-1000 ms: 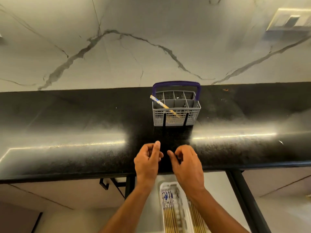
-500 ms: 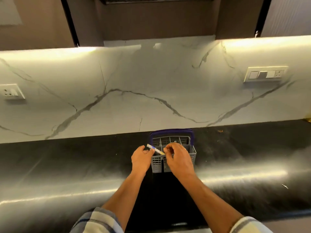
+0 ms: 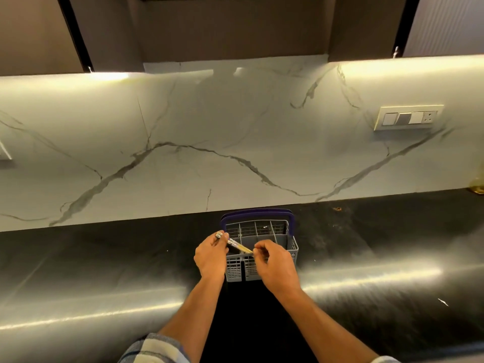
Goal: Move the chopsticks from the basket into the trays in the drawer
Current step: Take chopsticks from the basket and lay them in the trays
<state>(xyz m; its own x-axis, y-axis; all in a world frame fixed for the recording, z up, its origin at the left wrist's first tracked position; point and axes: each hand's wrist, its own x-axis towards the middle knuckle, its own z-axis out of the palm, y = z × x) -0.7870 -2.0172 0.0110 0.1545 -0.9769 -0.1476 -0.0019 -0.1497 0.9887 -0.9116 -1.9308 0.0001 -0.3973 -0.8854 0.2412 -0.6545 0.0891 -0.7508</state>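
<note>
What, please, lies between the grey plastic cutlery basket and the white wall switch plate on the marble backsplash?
In the head view, nothing stands between the grey plastic cutlery basket and the white wall switch plate: only bare black countertop, then veined marble backsplash.

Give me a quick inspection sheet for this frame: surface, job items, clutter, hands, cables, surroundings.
Surface: dark polished countertop, glare bands along the front.
Job's things: grey basket with purple handle, upright near the wall; chopsticks slanted across its front left corner. Drawer and trays out of view.
Clutter: small pale scrap at front right; brownish speck by the wall.
Grippers: left hand pinches the chopsticks' upper end, right hand the lower part.
Cables: nothing seen.
Surroundings: veined marble backsplash, switch plate at right, dark cabinets above.
</note>
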